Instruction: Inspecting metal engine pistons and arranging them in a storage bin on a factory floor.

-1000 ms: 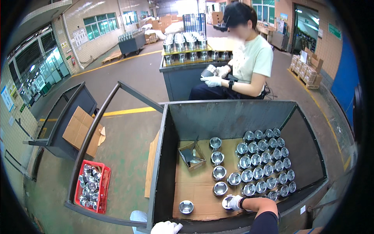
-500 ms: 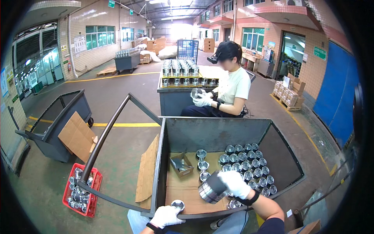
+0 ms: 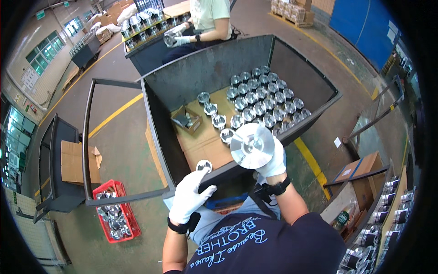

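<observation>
White-gloved, my right hand grips a silver metal piston above the front edge of the grey cart, its round flat crown turned up toward me. My left hand, also gloved, is at the cart's front left corner with thumb and fingers apart. Its fingertips reach close to another piston standing inside that corner; whether they touch it I cannot tell. Inside the cart, more pistons stand upright in rows at the right, and a short line of them runs down the middle.
Cardboard lines the cart's floor, and a small open box sits on it. A red crate of pistons is on the floor at left. Across the cart, a seated person holds a piston. More pistons stand at lower right.
The view has tilted down and turned. My right hand has brought its piston toward me and turned the crown up. My left hand stays by the corner piston, thumb now spread wider.
</observation>
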Demonstrator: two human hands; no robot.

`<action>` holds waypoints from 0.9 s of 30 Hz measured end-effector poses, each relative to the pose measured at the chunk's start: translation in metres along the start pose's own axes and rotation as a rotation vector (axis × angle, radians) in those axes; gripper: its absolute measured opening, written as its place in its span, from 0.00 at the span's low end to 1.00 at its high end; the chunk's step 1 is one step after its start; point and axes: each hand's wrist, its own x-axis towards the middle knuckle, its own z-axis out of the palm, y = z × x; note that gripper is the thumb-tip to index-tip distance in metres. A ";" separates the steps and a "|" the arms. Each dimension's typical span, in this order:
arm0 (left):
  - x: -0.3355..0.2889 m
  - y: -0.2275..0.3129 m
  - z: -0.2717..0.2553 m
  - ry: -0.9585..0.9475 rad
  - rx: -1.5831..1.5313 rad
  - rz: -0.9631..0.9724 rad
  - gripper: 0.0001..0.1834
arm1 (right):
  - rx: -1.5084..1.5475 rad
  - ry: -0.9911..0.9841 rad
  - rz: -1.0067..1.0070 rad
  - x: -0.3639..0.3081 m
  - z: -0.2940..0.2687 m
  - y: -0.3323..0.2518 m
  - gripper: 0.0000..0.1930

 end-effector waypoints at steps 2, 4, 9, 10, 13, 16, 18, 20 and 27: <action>0.000 0.018 0.004 -0.033 -0.031 0.035 0.32 | -0.026 -0.010 -0.005 -0.010 -0.008 -0.004 0.24; 0.000 0.033 0.009 -0.038 -0.073 0.083 0.33 | -0.014 0.035 0.001 -0.016 -0.015 -0.006 0.23; 0.010 0.076 0.006 -0.017 -0.235 0.144 0.38 | -0.014 0.098 0.009 -0.028 -0.021 -0.014 0.21; 0.015 0.081 0.003 -0.016 -0.252 0.142 0.38 | -0.028 0.107 0.008 -0.031 -0.022 -0.013 0.21; 0.029 0.084 0.008 -0.100 -0.052 0.406 0.37 | -0.239 0.095 -0.072 -0.040 -0.024 -0.011 0.24; 0.027 0.078 0.018 -0.035 -0.140 0.266 0.39 | -0.168 0.107 -0.039 -0.043 -0.025 -0.006 0.23; 0.016 0.070 0.018 -0.024 -0.271 0.082 0.43 | -0.243 0.137 -0.093 -0.044 -0.026 0.002 0.21; 0.008 0.052 0.028 0.010 -0.520 -0.025 0.40 | -0.194 0.162 -0.106 -0.044 -0.025 0.006 0.18; 0.015 0.045 0.037 -0.369 -1.681 -0.720 0.37 | -0.233 -0.108 0.056 -0.027 0.012 0.001 0.19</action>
